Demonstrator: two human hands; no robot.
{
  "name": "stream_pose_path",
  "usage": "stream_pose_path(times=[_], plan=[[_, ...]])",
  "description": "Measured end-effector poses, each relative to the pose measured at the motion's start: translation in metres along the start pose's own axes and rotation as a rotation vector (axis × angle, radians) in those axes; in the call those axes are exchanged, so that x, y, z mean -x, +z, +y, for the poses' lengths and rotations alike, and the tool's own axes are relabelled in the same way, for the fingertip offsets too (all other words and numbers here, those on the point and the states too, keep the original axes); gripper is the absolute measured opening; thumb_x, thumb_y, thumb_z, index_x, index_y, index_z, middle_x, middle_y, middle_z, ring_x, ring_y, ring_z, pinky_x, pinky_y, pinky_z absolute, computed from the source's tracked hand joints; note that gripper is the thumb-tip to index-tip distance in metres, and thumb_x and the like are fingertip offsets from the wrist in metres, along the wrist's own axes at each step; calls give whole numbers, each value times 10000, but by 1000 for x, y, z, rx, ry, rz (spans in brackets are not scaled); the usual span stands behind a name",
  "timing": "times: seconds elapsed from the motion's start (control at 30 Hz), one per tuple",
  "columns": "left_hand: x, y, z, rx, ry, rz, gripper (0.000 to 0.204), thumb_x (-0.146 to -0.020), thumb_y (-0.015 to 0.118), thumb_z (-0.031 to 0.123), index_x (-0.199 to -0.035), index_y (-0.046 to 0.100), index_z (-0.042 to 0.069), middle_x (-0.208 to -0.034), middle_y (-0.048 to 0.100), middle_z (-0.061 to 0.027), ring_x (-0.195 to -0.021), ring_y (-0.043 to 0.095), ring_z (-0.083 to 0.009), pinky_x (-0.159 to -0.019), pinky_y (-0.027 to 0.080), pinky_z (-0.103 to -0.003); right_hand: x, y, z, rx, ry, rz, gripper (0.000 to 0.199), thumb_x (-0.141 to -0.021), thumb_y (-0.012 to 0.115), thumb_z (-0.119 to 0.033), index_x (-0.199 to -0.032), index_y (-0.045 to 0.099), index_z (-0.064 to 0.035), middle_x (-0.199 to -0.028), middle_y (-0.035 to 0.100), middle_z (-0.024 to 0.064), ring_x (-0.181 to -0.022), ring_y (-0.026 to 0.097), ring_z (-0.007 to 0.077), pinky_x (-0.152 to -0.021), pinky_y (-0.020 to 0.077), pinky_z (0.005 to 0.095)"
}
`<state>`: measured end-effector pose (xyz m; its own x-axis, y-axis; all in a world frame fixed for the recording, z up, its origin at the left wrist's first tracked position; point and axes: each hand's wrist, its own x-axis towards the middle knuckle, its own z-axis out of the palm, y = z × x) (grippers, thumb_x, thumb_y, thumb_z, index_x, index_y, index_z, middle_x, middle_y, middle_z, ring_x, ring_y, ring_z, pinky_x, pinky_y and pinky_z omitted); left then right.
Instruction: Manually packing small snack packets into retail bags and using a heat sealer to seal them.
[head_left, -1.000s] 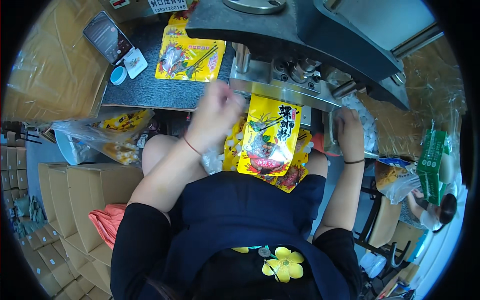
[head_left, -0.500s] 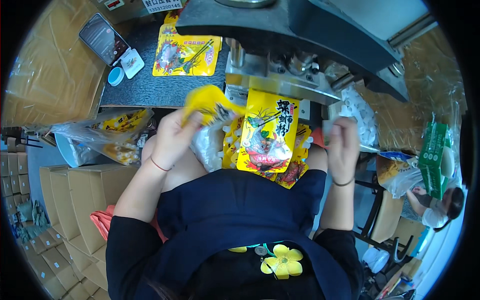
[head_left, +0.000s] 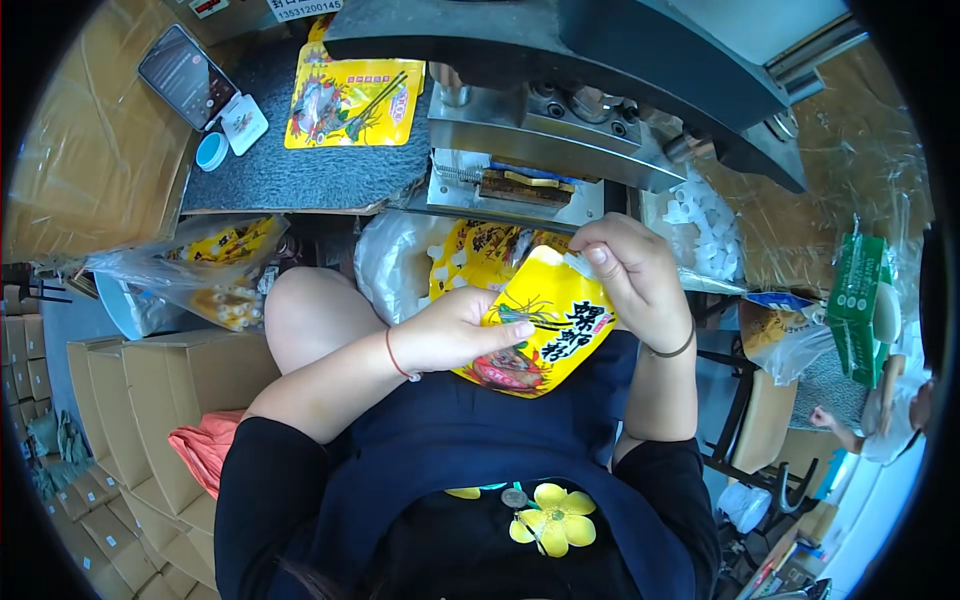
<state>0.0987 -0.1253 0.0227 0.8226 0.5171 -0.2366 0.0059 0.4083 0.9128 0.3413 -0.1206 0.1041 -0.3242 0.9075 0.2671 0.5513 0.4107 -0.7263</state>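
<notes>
- Upper left of the frame: a smartphone [head_left: 187, 76] and a flat yellow printed pouch [head_left: 352, 98] lie on a grey textured mat [head_left: 300, 175].
- Centre: the left hand [head_left: 455, 333] clasps a glossy yellow pouch [head_left: 540, 335] by its left edge.
- Just above, a grey metal sealing machine [head_left: 560, 130] overhangs it.
- Centre right: the right hand [head_left: 632, 280] pinches the pouch's top corner.

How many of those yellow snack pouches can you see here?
3 clear ones: a pouch held between the left hand and right hand, a flat pouch on the grey mat, one under it. The plastic bag holds more.
</notes>
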Motion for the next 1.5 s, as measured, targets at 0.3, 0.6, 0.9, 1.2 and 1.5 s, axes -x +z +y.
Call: stream_pose_path(times=[0.3,0.6,0.9,1.2,1.5], plan=[[-9,12,-6,149,-54,3,330,-1005,651,288,-1152,694,-5,-1051,742,-37,-963,652,-88,-901,513,-274,15,-7,12,28,95,9,198,-955,658,-190,-950,659,8,-826,654,92,-731,621,202,-679,486,311],[-6,17,-3,58,-27,81,322,-985,680,277,-1133,702,-8,-1012,742,-30,-900,655,-70,-828,523,-250,16,-12,13,148,-34,-25,233,-979,621,-238,-966,670,-10,-813,656,111,-754,635,244,-695,486,338],[-15,-3,-2,236,10,202,352,-916,656,13,-1264,631,-37,-1179,710,-90,-1034,676,-135,-939,531,-297,38,-66,80,942,376,96,358,-904,660,-170,-1257,608,-158,-1098,620,162,-997,625,409,-785,515,469],[-29,-42,23,-19,88,466,386,-934,646,34,-1300,557,-52,-1272,643,-153,-1072,673,-219,-891,544,-332,43,-50,115,763,374,124,252,-888,673,-138,-1130,612,-109,-987,623,172,-885,641,399,-725,505,473],[13,-153,40,-1804,262,728,612,-936,634,410,-1445,496,98,-1499,443,-227,-1381,417,-414,-1116,347,-527,49,-54,92,654,185,341,189,-895,669,-91,-1063,608,-27,-1014,682,158,-771,659,305,-719,526,393]])
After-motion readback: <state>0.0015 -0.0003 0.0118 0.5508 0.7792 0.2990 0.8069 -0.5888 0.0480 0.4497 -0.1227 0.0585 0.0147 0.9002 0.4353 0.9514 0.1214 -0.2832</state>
